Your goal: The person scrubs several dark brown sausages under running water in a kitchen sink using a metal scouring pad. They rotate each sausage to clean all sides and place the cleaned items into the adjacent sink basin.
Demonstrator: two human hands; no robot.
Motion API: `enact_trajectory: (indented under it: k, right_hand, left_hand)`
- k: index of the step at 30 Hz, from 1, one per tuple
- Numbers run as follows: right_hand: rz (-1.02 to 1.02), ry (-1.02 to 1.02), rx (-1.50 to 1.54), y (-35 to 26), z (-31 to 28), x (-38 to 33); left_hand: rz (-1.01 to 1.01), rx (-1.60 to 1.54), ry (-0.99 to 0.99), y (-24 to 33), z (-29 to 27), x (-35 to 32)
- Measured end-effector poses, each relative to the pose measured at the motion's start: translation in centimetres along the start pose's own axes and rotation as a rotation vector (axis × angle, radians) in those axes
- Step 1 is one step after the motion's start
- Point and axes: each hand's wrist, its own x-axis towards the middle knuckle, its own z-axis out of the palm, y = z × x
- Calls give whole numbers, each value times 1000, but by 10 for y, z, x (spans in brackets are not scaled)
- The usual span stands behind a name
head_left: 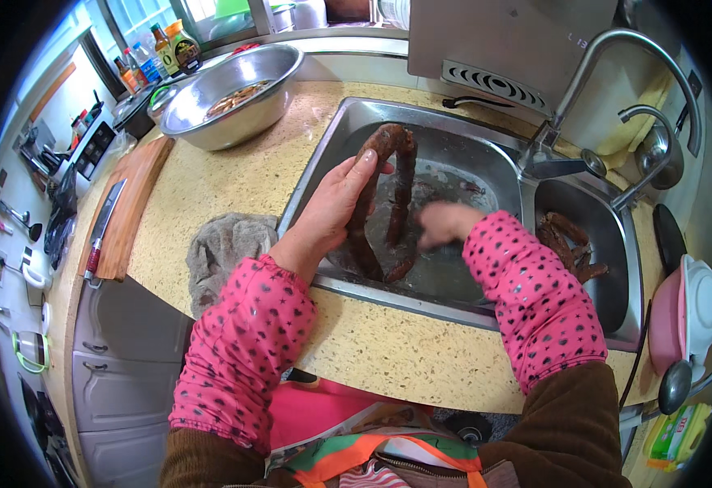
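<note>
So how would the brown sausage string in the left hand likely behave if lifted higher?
The sausage string is probably semi-stiff, since its top bend stands above the left hand. It may flex at its bends, as one length hangs down. With water below, it could be slippery.

Kitchen: sink point(453, 146), faucet point(581, 76), cutting board point(134, 207)

A string of dark reddish-brown sausages point(404, 175), its surface mottled and uneven, is held up in a folded loop above the left part of the large sink basin point(453, 150). The bend stands highest, toward the back edge; two lengths hang from it, side by side and apart, with narrow pinches between links. The lower links reach down near the basin's front edge, one angled sideways.
</note>
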Motion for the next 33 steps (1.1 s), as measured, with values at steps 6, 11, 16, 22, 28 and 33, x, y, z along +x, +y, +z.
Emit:
enact_trajectory:
  k: [6, 11, 16, 22, 28, 33]
  right_hand:
    - [10, 222, -53, 23, 18, 17]
    - [-88, 1203, 395, 5, -50, -18]
    - [-367, 1480, 314, -36, -68, -38]
    - [-634, 1370, 294, -83, -47, -31]
    - [-302, 1509, 347, -30, -60, -24]
    - [-574, 1398, 216, -68, -31, -26]
  left_hand:
    - [61, 0, 145, -2, 3, 7]
    - [6, -77, 196, -3, 0, 9]
    - [-32, -104, 139, -2, 14, 6]
    - [-5, -253, 262, -19, -2, 13]
    - [-58, -130, 104, -5, 12, 6]
    - [-80, -332, 245, -4, 8, 13]
